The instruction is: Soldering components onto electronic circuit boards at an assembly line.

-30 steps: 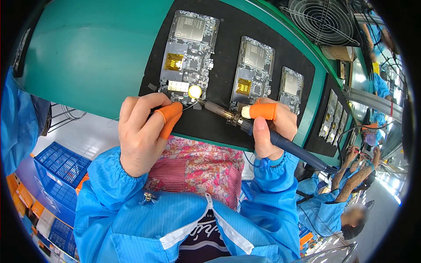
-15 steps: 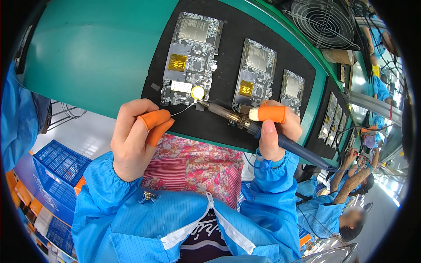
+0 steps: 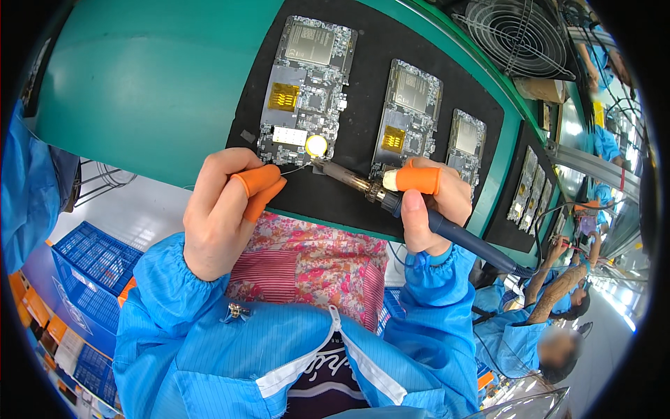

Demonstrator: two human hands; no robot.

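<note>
From where I stand, the left hand [image 3: 223, 209] has its grip pinched on one thin silvery wire [image 3: 296, 169]. The right hand [image 3: 440, 206] has its grip wrapped around one dark blue, pen-shaped soldering iron [image 3: 460, 234], maybe to steer its metal tip and keep fingers away. The wire and tip come close at the bottom edge of a flat black-and-silver circuit board [image 3: 307, 105]; I can't tell if they touch it. I count three such boards on a flat black mat [image 3: 366, 105], perhaps spaced for working room. It lies on a shiny green surface [image 3: 153, 84].
</note>
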